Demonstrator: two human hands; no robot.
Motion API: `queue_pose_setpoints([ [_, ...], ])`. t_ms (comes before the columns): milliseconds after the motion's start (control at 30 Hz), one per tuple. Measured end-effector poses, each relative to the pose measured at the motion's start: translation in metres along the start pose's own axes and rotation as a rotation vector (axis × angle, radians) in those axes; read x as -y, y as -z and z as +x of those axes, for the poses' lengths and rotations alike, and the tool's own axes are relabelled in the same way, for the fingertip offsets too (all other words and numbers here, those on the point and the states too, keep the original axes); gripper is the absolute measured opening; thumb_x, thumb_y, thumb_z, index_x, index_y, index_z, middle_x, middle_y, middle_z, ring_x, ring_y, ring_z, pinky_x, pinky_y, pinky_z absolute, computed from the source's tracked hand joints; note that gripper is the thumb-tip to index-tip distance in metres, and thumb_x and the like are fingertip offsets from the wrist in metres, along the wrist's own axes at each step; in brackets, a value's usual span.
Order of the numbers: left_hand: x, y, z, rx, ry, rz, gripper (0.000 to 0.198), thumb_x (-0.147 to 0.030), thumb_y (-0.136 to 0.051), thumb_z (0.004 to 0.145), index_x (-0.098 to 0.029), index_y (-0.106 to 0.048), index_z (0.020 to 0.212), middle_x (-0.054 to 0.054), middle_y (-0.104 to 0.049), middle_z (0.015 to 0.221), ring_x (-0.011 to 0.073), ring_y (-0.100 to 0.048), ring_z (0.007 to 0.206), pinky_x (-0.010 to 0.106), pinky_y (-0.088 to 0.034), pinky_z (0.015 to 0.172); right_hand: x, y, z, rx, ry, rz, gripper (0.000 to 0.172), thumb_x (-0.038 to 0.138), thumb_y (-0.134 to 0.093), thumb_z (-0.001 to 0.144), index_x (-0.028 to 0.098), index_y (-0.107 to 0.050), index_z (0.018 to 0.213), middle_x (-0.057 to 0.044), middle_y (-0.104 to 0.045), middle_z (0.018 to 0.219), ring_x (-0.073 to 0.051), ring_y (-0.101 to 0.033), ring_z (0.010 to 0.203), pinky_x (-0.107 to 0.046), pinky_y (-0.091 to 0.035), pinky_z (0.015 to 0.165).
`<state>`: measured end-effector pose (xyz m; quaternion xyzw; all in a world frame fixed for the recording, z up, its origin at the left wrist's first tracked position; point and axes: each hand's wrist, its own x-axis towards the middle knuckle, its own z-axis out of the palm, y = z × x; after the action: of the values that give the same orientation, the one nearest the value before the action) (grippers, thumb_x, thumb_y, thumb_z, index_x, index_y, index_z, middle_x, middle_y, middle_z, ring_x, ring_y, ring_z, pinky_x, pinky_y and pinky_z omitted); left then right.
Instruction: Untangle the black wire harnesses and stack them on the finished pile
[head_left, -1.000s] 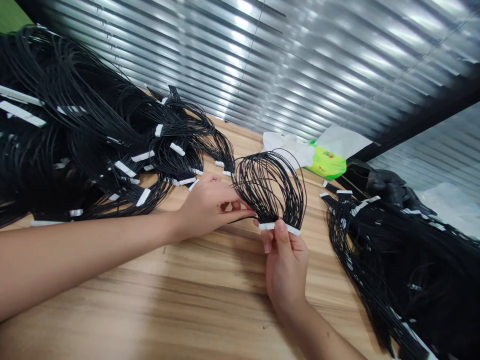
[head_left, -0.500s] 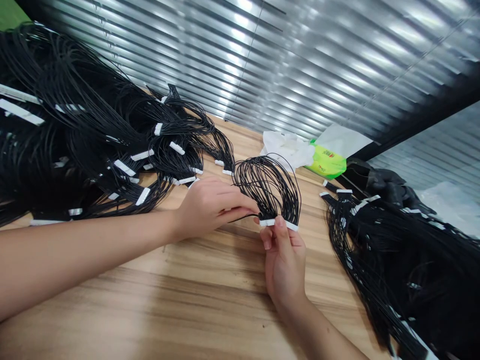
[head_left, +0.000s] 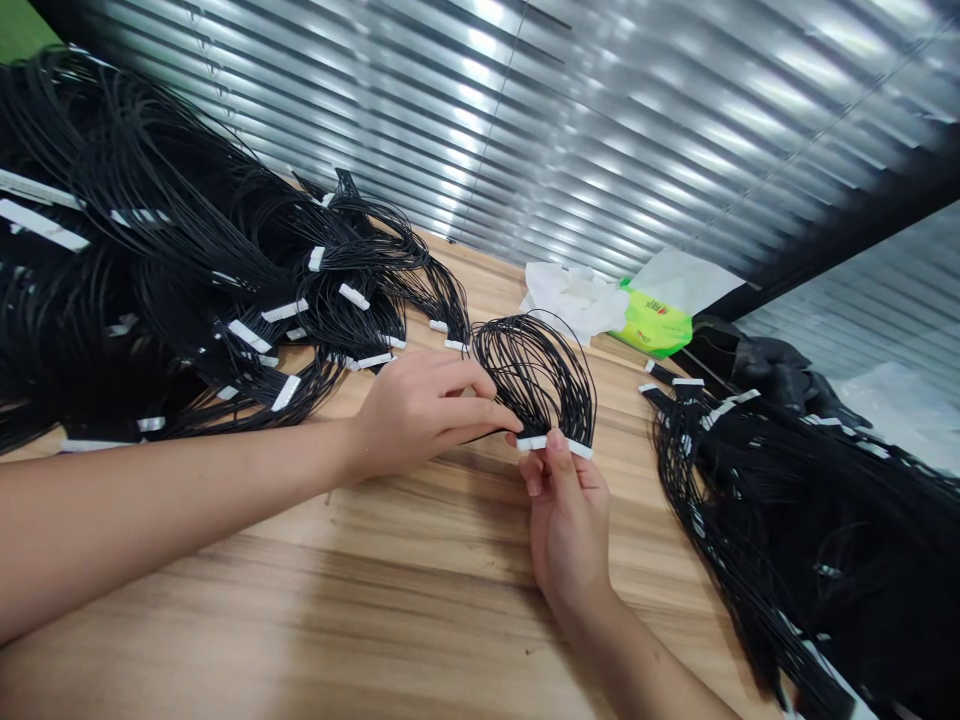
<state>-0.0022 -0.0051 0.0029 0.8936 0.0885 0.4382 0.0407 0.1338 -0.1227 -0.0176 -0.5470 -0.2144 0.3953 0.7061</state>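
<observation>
While right fingers (head_left: 556, 447) grip the wire loop (head_left: 577, 395) by its white base (head_left: 533, 443), left fingers (head_left: 491, 412) pinch wire (head_left: 484, 436) alongside.

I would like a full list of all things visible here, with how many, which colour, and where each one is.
held wire bundle: one, black, looped above the right hand
held white connector: one or two (thumb hides the middle), white, at bundle's lower end
wire piles: two, black, left and right
loose connectors: many, white, among both piles
soft pack: one, yellow-green, far side
thin sheets: at least two, white, beside the pack
crumpled item: unclear count, black, behind right pile
plastic film: unclear count, whitish, far right
table: one, brown wood-grain, underneath
ribbed panels: several, silver, behind
left hand: one, bare, at bundle's left edge
right hand: one, bare, gripping held white connector
</observation>
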Motion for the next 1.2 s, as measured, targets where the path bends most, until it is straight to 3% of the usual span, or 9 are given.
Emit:
queue_pose_setpoints([
  [333, 0.0, -0.004, 0.0, 0.216, 0.121, -0.097, 0.016, -0.03, -0.048, 0.094, -0.018, -0.059, 0.089, 0.002, -0.061, 0.088, 0.0143, -0.053, 0.082, 0.026, -0.039, 0.073, -0.001, 0.002, 0.0, -0.004, 0.01, -0.046, 0.034, 0.046, -0.072, 0.073, 0.018, -0.056, 0.061, 0.006, -0.044, 0.051, -0.009, -0.032, 0.052, -0.026, -0.026, 0.052],
  [500, 0.003, -0.004, 0.0, 0.173, 0.171, 0.007, 0.029, -0.041, -0.056, 0.088, -0.018, -0.054, 0.071, -0.001, -0.06, 0.079, 0.0157, -0.051, 0.081, 0.031, -0.032, 0.079, 0.001, -0.001, 0.002, -0.044, -0.025, 0.002, 0.034, 0.046, -0.075, 0.068, 0.018, -0.058, 0.063, 0.005, -0.05, 0.054, -0.008, -0.033, 0.051, -0.026, -0.026, 0.05],
  [633, 0.008, -0.005, 0.0, 0.183, 0.316, -0.058, 0.038, -0.048, -0.056, 0.088, -0.017, -0.054, 0.065, -0.006, -0.056, 0.062, 0.0103, -0.05, 0.065, 0.029, -0.03, 0.077, 0.006, -0.003, 0.004, -0.083, -0.039, 0.063, 0.03, 0.044, -0.074, 0.068, 0.018, -0.06, 0.069, 0.001, -0.063, 0.069, -0.007, -0.034, 0.051, -0.025, -0.029, 0.05],
  [733, 0.01, -0.005, 0.0, 0.181, 0.383, -0.033, 0.041, -0.048, -0.053, 0.09, -0.017, -0.055, 0.063, -0.005, -0.059, 0.064, 0.0112, -0.051, 0.069, 0.03, -0.028, 0.08, 0.009, -0.002, 0.006, -0.097, -0.023, 0.094, 0.029, 0.044, -0.072, 0.069, 0.018, -0.06, 0.07, 0.0, -0.066, 0.074, -0.007, -0.033, 0.049, -0.025, -0.034, 0.052],
  [900, 0.011, -0.006, 0.0, 0.259, 0.474, -0.127, 0.049, -0.034, -0.026, 0.1, -0.016, -0.056, 0.065, -0.002, -0.063, 0.069, 0.0129, -0.053, 0.076, 0.031, -0.029, 0.084, 0.01, -0.002, 0.007, -0.09, -0.036, 0.217, 0.03, 0.044, -0.075, 0.068, 0.02, -0.058, 0.063, 0.006, -0.059, 0.062, -0.006, -0.03, 0.047, -0.024, -0.037, 0.054],
  [1067, 0.013, -0.01, -0.002, 0.32, 0.464, -0.001, 0.032, -0.032, -0.039, 0.097, -0.018, -0.063, 0.081, 0.0, -0.065, 0.09, 0.0169, -0.052, 0.093, 0.034, -0.027, 0.086, 0.01, -0.002, 0.007, -0.016, -0.103, 0.3, 0.031, 0.045, -0.073, 0.07, 0.021, -0.055, 0.062, 0.006, -0.059, 0.062, -0.007, -0.032, 0.047, -0.026, -0.038, 0.056],
  [1200, 0.015, -0.01, -0.001, 0.31, 0.476, -0.132, 0.032, -0.037, -0.039, 0.097, -0.018, -0.062, 0.084, 0.001, -0.062, 0.093, 0.0175, -0.051, 0.095, 0.033, -0.032, 0.086, 0.011, -0.001, 0.005, 0.041, -0.133, 0.373, 0.028, 0.042, -0.075, 0.07, 0.022, -0.057, 0.063, 0.006, -0.059, 0.063, -0.007, -0.031, 0.047, -0.027, -0.036, 0.055],
])
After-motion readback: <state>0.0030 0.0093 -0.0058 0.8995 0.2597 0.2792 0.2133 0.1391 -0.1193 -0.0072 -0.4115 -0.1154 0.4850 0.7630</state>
